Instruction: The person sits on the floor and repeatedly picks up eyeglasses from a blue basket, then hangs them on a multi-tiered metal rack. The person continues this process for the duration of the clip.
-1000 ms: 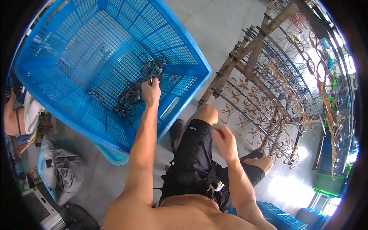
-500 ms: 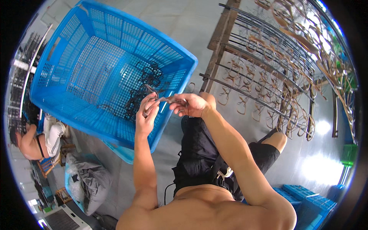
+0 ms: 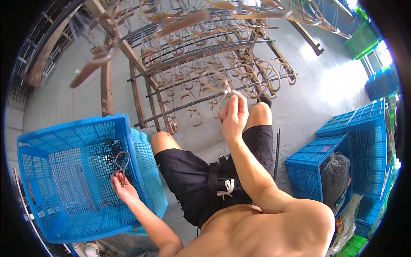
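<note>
My left hand (image 3: pixel 123 188) is at the right side of a blue mesh basket (image 3: pixel 47 145), fingers closed around a thin, curved, reddish-brown loop piece (image 3: pixel 123 159) that stands up from the grip. Dark thin loop pieces (image 3: pixel 112 149) lie in a heap inside the basket, just behind it. Farther out and to the right, my right hand (image 3: pixel 234 118) is raised at the front of a rack. Its fingers pinch a thin, shiny looped piece (image 3: pixel 227 89), partly blurred. Similar brown looped pieces (image 3: pixel 195 115) hang from the rack's dark rods (image 3: pixel 188 104) around that hand.
Wooden posts (image 3: pixel 107 81) and upper bars with more hanging pieces stretch across the far side. Blue crates (image 3: pixel 306 158) stand to my right, one with a dark plastic-wrapped bundle (image 3: pixel 336 177) at its opening. A green crate (image 3: pixel 361 40) is at the far right.
My view has swung right toward the rack. My hands, together over the basket before, have parted: the right reaches out to the rack, the left stays by the basket with a loop piece.
</note>
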A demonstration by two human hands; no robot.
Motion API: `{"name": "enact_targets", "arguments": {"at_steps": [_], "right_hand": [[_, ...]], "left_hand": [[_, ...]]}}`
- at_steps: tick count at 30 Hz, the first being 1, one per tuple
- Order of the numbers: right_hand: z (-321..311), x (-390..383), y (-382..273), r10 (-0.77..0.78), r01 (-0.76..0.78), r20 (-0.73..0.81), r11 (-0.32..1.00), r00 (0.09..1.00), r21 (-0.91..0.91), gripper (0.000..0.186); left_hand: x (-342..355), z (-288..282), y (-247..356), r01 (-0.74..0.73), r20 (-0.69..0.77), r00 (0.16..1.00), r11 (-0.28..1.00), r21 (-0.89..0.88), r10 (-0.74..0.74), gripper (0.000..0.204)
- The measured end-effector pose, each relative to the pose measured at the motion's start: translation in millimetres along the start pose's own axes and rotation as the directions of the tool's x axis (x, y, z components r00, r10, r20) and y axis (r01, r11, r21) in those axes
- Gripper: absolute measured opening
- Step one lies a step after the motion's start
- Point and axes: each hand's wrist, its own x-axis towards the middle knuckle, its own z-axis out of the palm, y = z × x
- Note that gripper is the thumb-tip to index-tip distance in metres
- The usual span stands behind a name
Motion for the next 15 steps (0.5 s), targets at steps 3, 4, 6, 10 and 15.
{"name": "enact_targets", "arguments": {"at_steps": [3,4,6,10,15], "right_hand": [[-5.4,33.8,19.8,-0.179,0.156,-0.185,0.979,0.966,-0.133,0.017],[-8.7,37.7,24.8,-0.137,0.119,-0.190,0.988,0.972,-0.101,0.018],[-8.8,45.4,34.4,-0.027,0.031,-0.195,0.999,0.980,0.015,0.018],[-11.1,51.6,37.3,0.046,-0.026,-0.179,0.993,0.983,0.117,0.022],[-10.0,51.2,33.6,0.142,-0.108,-0.166,0.974,0.976,0.199,0.024]], "left_hand": [[-7.8,26.1,-1.3,0.116,-0.032,0.992,0.987,-0.109,-0.120,0.021],[-14.9,36.8,-3.9,0.122,0.060,0.991,0.992,-0.015,-0.121,0.020],[-32.4,58.0,-7.8,0.188,0.203,0.954,0.966,0.175,-0.223,0.017],[-56.3,89.8,-19.3,0.336,0.280,0.846,0.862,0.380,-0.453,0.014],[-60.7,89.0,-34.0,0.349,0.202,0.808,0.726,0.593,-0.554,0.015]]}}
